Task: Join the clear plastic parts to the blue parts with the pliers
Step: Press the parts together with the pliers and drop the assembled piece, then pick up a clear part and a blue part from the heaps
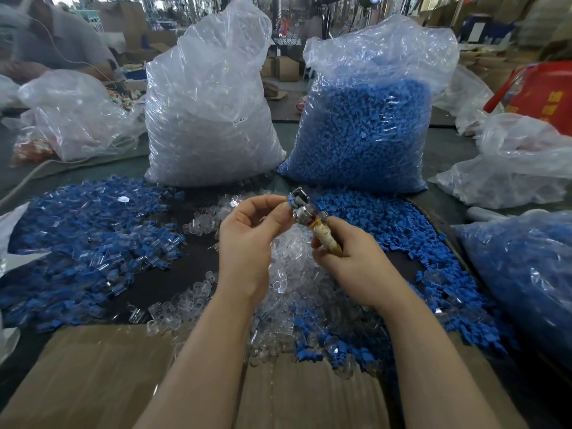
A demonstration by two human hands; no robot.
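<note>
My right hand (pixel 349 258) grips one pliers (pixel 305 212); my left hand (pixel 247 239) pinches one blue part (pixel 290 200) at them, two full bags (pixel 210 113) behind

Both hands raised, close together — left grip (pixel 247 230) pinching, right grip (pixel 349 255) curled.

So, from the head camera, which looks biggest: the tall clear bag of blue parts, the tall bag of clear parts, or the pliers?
The two bags look alike:
tall bag of clear parts
tall clear bag of blue parts
Smallest:
pliers
</note>
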